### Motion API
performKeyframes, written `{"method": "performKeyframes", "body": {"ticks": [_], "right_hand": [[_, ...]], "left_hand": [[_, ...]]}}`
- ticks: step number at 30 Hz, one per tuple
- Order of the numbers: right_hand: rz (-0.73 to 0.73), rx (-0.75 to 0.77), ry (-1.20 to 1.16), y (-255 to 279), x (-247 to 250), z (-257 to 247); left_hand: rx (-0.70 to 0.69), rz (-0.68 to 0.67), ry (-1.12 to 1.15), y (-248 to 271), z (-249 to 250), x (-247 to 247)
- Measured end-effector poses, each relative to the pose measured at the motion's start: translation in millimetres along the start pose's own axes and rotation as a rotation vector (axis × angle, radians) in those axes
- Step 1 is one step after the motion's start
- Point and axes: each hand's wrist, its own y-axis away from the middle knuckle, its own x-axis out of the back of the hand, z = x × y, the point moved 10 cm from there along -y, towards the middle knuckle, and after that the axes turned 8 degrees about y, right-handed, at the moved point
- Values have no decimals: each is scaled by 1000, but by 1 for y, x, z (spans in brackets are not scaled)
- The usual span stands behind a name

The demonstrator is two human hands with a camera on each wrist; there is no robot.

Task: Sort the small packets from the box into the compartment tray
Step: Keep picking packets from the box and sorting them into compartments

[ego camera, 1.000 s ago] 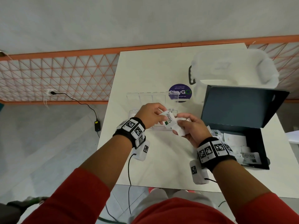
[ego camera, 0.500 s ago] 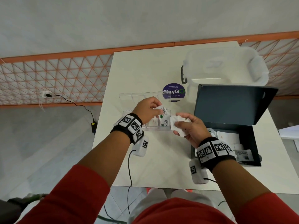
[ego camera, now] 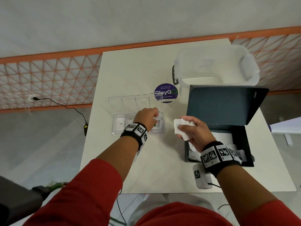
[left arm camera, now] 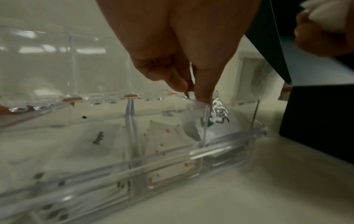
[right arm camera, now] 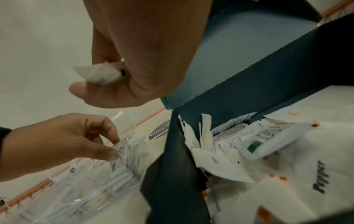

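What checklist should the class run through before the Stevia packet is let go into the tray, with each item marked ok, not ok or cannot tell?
1. Stevia packet is over the rightmost compartment of the clear tray: ok.
2. Left hand has its grip on the packet's top edge: ok.
3. Packet lies flat on the compartment floor: not ok, it stands tilted.
4. That compartment holds only Stevia packets: cannot tell.
5. Right hand has the next packets ready: ok.
6. Dark box stands open with packets left inside: ok.
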Motion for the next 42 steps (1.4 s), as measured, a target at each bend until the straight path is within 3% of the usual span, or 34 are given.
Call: {"method": "performKeyframes", "body": {"ticks": [4,8,17,29,37,42], "right_hand": [[-2,-7,13,-3,3,3],[-14,-7,12,-8,2,4],[-36,-36,20,-10,-1,10],[-82,-41,34,-10,-26,12],[-157,5,108,-8,-63,14],[-137,-12,105,-8,-70,20]], "left_hand": [[-106,-19,-207,-1,10,-10],[-128,-149,-394,-2,10,-28],[-129,-224,-526,-5,14,-31],[-57,99,153,14,-8,40],[-10,-83,546,46,10,36],[80,12,661,52,-10,51]]}}
